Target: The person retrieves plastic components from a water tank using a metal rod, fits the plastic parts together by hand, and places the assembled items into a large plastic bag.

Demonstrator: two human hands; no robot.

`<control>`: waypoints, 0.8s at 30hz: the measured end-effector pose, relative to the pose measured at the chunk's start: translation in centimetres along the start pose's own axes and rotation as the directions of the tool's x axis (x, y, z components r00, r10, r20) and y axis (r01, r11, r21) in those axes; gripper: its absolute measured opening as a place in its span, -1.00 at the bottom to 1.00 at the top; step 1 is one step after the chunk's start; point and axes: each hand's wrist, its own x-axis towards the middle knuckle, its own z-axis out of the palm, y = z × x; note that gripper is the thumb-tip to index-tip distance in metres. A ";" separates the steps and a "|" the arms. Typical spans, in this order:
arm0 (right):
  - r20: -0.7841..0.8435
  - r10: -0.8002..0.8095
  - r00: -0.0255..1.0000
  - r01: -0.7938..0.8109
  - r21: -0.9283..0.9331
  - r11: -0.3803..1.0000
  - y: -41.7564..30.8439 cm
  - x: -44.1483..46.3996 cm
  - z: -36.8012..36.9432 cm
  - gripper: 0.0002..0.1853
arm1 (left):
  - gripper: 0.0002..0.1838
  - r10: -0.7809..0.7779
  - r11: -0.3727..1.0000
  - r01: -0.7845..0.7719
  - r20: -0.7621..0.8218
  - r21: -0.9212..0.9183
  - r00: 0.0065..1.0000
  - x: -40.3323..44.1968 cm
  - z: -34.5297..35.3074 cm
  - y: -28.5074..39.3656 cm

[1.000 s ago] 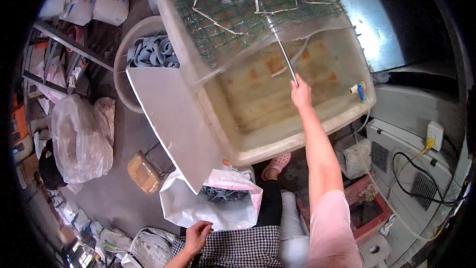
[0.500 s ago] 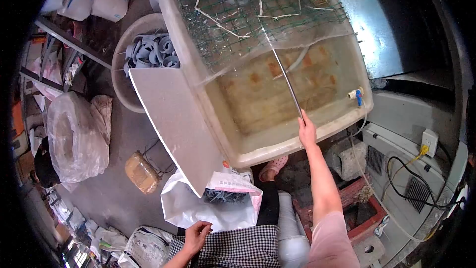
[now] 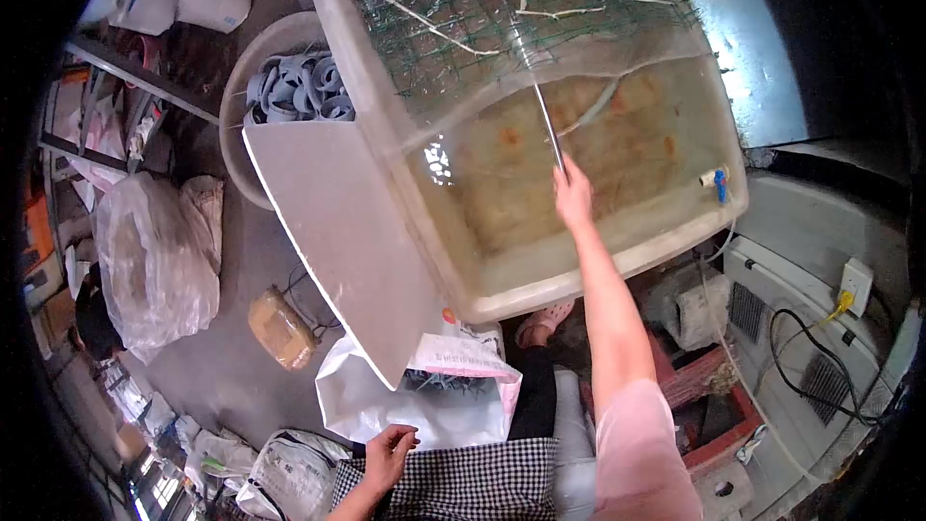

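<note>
My right hand [image 3: 573, 191] is closed round the near end of a thin metal rod [image 3: 546, 116], with the arm stretched over the tub. The rod slants away from me above the water, its far end by a green wire mesh [image 3: 434, 14]. That mesh, with pale strips on it, covers the far half of a large, pale plastic tub [image 3: 617, 265] of murky water. Beside the open white bag [image 3: 371, 405], above the checkered cloth [image 3: 463, 478] on my lap, my left hand [image 3: 389, 453] has its fingers curled in. Nothing shows in them.
A grey board [image 3: 338, 232] leans along the tub's left side, its lower corner over the bag. Behind it stands a round basin [image 3: 231, 125] of grey curled pieces [image 3: 299, 87]. At right are a blue-handled tap [image 3: 720, 188] and black cables [image 3: 820, 347].
My right hand has moved forward with the rod, farther over the water. My left hand stays almost where it was. The view has shifted slightly, and a bright reflection shows on the water at left.
</note>
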 end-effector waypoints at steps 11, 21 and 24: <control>-0.038 0.109 0.993 -0.112 -0.098 0.989 -0.2 1.5 -2.8 -0.63 | -0.86 -0.022 1.000 0.022 0.017 0.000 1.000 -0.3 0.2 0.9; -0.021 0.300 0.954 -0.296 -0.234 0.926 -2.1 -8.1 -8.8 -0.61 | -0.85 0.005 1.000 -0.005 0.001 -0.008 1.000 -0.3 -0.4 2.3; -0.020 0.163 0.986 -0.156 -0.421 0.894 -0.1 -16.7 -14.3 -0.58 | -0.82 0.011 0.999 -0.013 0.076 0.034 0.997 -0.9 -0.6 2.8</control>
